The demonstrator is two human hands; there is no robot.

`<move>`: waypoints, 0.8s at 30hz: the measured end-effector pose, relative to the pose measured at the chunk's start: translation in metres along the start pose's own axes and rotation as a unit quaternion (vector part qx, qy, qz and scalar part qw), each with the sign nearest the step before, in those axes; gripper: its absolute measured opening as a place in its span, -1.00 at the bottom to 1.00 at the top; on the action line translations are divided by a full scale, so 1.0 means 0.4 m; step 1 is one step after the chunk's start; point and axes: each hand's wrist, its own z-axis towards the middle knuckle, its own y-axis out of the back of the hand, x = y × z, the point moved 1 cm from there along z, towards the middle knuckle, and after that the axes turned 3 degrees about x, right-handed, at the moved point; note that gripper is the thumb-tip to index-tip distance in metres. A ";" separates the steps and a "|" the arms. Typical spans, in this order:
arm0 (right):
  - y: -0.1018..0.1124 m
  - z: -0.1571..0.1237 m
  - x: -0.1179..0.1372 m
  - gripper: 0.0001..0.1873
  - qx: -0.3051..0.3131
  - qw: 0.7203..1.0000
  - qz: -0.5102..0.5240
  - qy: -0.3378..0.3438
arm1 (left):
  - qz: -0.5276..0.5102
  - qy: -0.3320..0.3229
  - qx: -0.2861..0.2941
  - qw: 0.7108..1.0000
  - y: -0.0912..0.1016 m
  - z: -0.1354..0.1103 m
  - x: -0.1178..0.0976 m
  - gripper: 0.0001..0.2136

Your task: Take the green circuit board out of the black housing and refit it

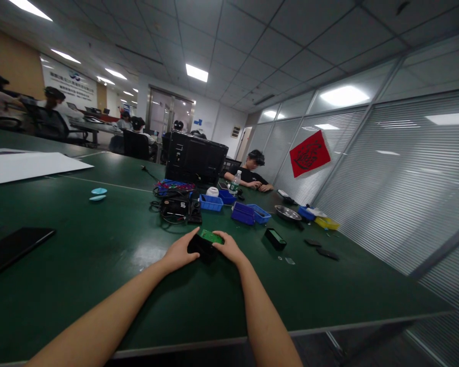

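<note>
Both my hands meet over a small black device [201, 248] with a green circuit board [210, 236] on its top, resting on the dark green table [99, 255]. My left hand [179, 251] wraps round the device's left side, thumb up by the board. My right hand [229, 248] closes on its right side, fingers touching the board's edge.
Beyond the hands lie blue bins [248, 213], a tangle of black cables and gear [175, 209], a black box [275, 238], a metal bowl [287, 212] and a yellow tray [327, 223]. A dark tablet [11, 247] lies at left. A person [252, 173] sits at the far side.
</note>
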 end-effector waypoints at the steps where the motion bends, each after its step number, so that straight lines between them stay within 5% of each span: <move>1: 0.002 -0.001 0.001 -0.54 -0.004 1.000 -0.010 -0.005 | -0.001 -0.002 0.013 1.000 0.000 -0.002 -0.002 -0.26; 16: 0.035 -0.008 -0.006 -0.62 -0.032 0.994 -0.089 -0.057 | 0.052 0.015 0.022 0.998 0.002 -0.003 -0.015 -0.60; 21: 0.048 -0.009 0.020 -0.60 -0.125 0.982 -0.134 -0.048 | 0.035 0.046 0.017 0.998 0.002 0.000 -0.014 -0.60; 24: 0.059 -0.006 0.036 -0.57 -0.183 0.982 -0.006 -0.039 | 0.031 0.061 0.017 0.997 0.003 0.001 -0.013 -0.61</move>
